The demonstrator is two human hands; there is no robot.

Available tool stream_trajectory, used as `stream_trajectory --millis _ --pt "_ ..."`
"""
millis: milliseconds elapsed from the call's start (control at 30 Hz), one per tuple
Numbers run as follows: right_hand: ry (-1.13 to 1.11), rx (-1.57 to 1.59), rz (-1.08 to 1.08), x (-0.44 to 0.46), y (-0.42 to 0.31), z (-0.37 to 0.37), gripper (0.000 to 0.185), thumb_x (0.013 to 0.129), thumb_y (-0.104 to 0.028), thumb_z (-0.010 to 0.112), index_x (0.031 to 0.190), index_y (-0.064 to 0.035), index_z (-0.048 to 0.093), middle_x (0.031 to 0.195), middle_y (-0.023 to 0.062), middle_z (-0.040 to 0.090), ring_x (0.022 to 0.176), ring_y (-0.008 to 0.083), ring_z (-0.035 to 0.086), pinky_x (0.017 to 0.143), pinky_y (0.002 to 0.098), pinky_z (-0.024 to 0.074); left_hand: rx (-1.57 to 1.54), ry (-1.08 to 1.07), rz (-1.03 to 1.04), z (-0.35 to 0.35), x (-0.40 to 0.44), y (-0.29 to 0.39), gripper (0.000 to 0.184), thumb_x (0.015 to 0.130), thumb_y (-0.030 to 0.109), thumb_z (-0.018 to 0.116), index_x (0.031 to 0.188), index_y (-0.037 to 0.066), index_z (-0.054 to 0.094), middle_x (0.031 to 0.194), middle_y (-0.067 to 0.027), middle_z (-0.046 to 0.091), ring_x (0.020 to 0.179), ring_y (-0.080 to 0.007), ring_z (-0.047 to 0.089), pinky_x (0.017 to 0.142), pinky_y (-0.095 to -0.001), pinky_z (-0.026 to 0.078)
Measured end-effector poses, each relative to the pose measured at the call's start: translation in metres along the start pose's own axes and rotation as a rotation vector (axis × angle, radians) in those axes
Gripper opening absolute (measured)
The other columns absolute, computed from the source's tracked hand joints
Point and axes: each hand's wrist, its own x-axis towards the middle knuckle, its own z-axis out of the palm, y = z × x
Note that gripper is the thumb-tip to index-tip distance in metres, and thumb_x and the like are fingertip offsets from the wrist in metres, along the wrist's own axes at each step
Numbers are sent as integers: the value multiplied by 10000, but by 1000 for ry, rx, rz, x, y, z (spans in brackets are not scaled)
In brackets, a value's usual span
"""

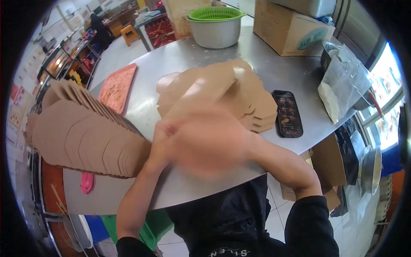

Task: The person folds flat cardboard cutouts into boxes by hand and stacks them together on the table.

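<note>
My left hand (164,139) and my right hand (244,143) are close together over the near edge of the metal table. A smooth blur covers most of both hands, so their fingers and anything between them are hidden. Just beyond them lies a fanned pile of flat brown cardboard pieces (205,85), some with a shiny face. A long overlapping stack of brown cardboard pieces (90,139) stands to the left, close to my left forearm. To the right of the pile rests a black phone (287,113) with its screen lit.
A pink board (117,88) lies at the left table edge. Toward the back are a pot (216,34) holding a green colander (214,13), and a cardboard box (287,32). A clear plastic bag (347,81) lies over bowls at right. Below stands a green bin (156,227).
</note>
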Motion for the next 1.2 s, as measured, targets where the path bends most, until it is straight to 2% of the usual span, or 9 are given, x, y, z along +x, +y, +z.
stream_trajectory --millis 200,400,467,567,700,900,933,1033,1200 --pt "95 -15 -69 -3 11 -4 146 783 -84 780 734 -62 644 788 72 636 763 244 644 654 363 545 27 7 -65 -11 -1 -26 103 919 48 697 964 -19 760 863 34 705 803 -35 609 701 -227 511" --pt "433 -174 79 -8 26 -49 71 788 -22 770 787 -16 700 775 84 673 735 239 670 654 322 537 272 202 217 3 5 -43 161 1001 66 658 1034 -60 753 876 3 720 807 -41 617 727 -226 517" --pt "540 -120 385 -16 31 -56 111 787 19 715 896 23 691 860 124 704 849 247 699 761 306 536 512 308 297 16 -1 -1 194 1044 102 621 1063 -55 734 915 -11 713 838 -49 618 753 -217 500" --pt "439 -355 218 -10 24 -58 262 793 -62 796 1046 -39 733 995 111 708 929 275 680 750 339 550 255 528 485 23 0 41 195 1077 113 565 1078 -44 681 917 -4 682 832 -43 592 750 -212 473" --pt "293 -447 52 8 -3 -40 467 769 -121 844 1217 -89 714 1223 121 671 1085 298 649 843 346 549 4 573 541 27 -14 65 150 1102 126 495 1089 -1 575 922 7 616 810 -24 535 712 -199 436" --pt "236 -401 -41 14 -15 -20 630 728 -241 867 1323 -130 691 1401 112 608 1180 330 621 953 405 541 141 292 668 33 -33 68 320 1063 143 585 1315 -12 464 1055 -67 675 912 -91 607 820 -248 487" --pt "258 -354 -17 13 -14 -21 618 731 -214 862 1318 -121 693 1391 115 613 1169 325 628 953 413 544 545 232 769 34 -31 79 373 1034 93 617 1350 -31 461 1083 -82 677 966 -113 624 870 -260 492" --pt "302 -255 36 9 -13 -21 599 725 -166 857 1299 -96 703 1358 124 629 1146 318 642 946 419 549 315 302 613 27 -31 63 435 948 -51 681 1355 -68 531 1163 -116 688 1106 -169 653 975 -286 490" --pt "370 -225 6 10 -21 -32 571 702 -129 860 1252 -57 722 1259 132 674 1097 309 667 917 418 560 489 180 584 14 -38 62 197 879 -72 725 1072 -31 723 1139 -131 713 1007 -210 686 880 -299 528"
